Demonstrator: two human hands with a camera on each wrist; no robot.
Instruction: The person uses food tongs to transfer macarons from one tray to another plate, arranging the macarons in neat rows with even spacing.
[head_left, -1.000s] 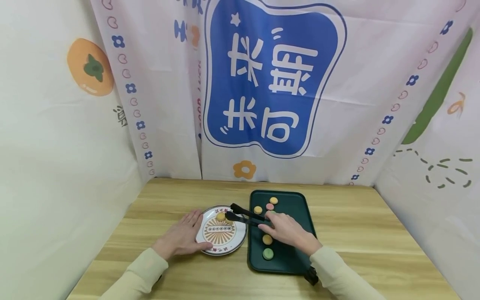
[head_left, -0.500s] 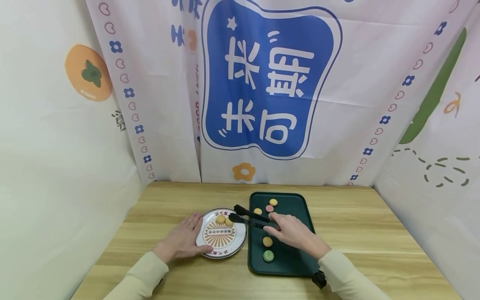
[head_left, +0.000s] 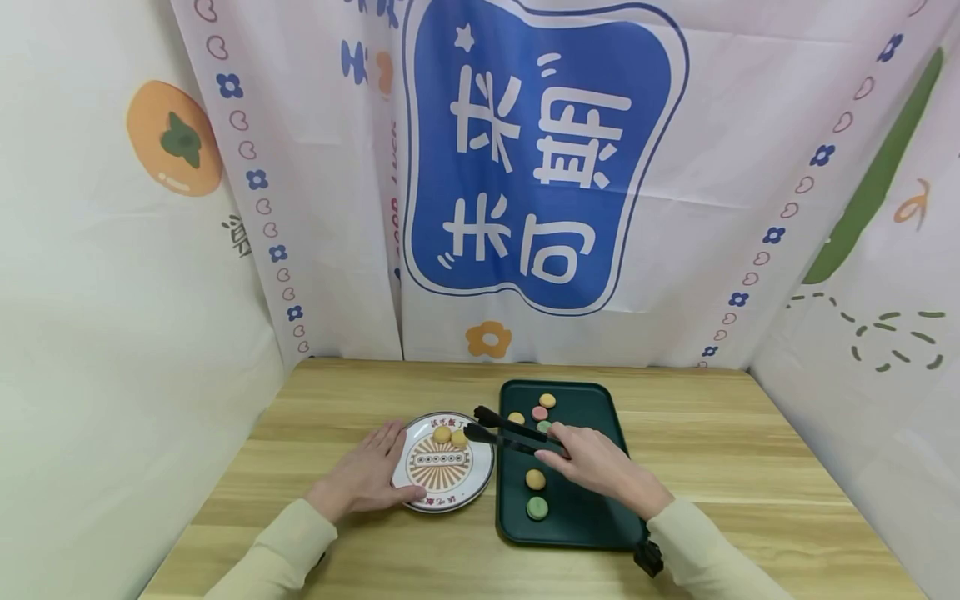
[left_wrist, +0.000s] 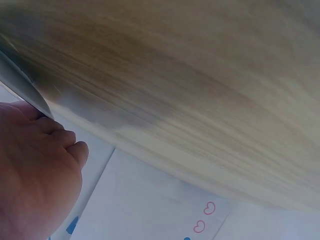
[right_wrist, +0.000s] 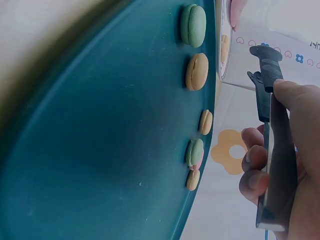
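Observation:
My right hand [head_left: 600,467] grips black-tipped tongs [right_wrist: 280,170] over the dark green tray [head_left: 585,517]. Their two arms stand apart, with nothing between the tips, which hang over the right part of a white patterned plate [head_left: 476,483]. Two yellow macarons [head_left: 442,435] sit side by side on that plate, close to the lower tong tip. My left hand [head_left: 363,475] rests at the plate's left rim, fingers extended forward and thumb on the near edge. On the tray, a green macaron [head_left: 537,508] and a tan macaron [head_left: 535,479] lie nearest me.
Farther back on the tray are a pink macaron [head_left: 540,413], another green macaron [right_wrist: 195,152] and two yellow ones. Tray and plate stand close together on a wooden table [head_left: 720,467]. Printed cloth [head_left: 337,250] hangs behind the table and along both sides.
The right hand has drawn the tongs to the right, away from the two yellow macarons on the plate; the tips no longer overlap the right-hand one. The left hand stays at the rim.

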